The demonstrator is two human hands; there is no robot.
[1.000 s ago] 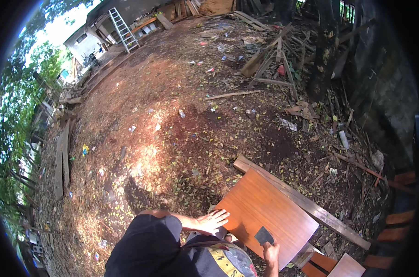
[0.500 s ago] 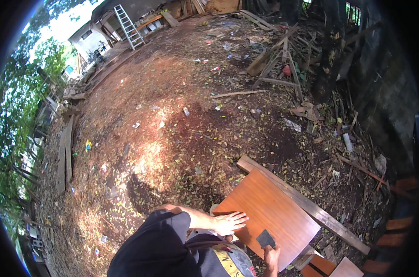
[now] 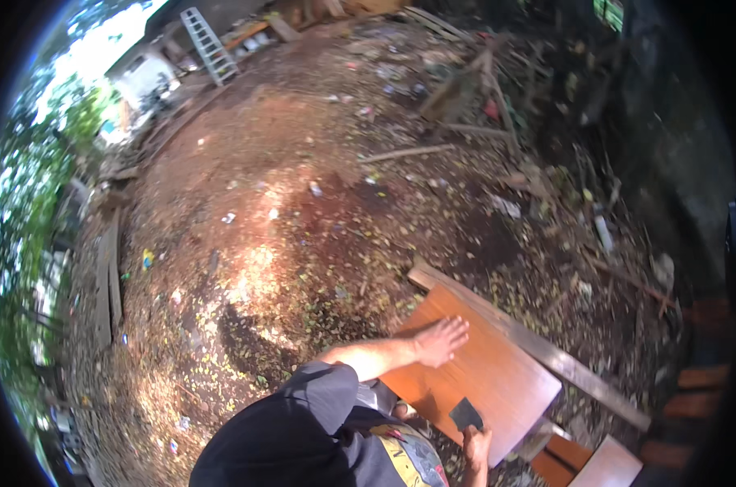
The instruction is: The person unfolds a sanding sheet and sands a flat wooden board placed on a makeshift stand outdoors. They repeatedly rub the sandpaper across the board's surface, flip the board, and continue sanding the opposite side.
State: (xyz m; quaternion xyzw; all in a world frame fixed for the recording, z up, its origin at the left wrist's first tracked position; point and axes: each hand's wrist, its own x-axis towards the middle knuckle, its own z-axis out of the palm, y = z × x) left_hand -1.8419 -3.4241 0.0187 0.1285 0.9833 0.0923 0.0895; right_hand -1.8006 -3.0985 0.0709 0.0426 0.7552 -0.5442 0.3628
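Observation:
A reddish-brown rectangular wooden panel (image 3: 498, 369) with a smooth face lies in front of me, slightly to the right. Over its far left part, my left hand (image 3: 442, 341) is flat with the fingers outstretched, holding nothing. Whether that palm touches the wood or hovers just over it, I cannot tell. At the panel's near edge, my right hand (image 3: 476, 445) grips a dark grey square sheet (image 3: 465, 414), which looks like sandpaper, by one corner. The sheet is tilted over the panel's surface.
A long wooden plank (image 3: 538, 345) runs along the panel's far side. More brown panels (image 3: 607, 465) sit at the lower right. Leaf-strewn soil stretches ahead, with scrap timber (image 3: 457, 89) at the far right, boards (image 3: 108, 280) at left and a ladder (image 3: 209, 47) far off.
My left hand has moved away from the panel's left edge, farther across its face. The right hand keeps the sheet in nearly the same spot. The view has shifted slightly and blurred.

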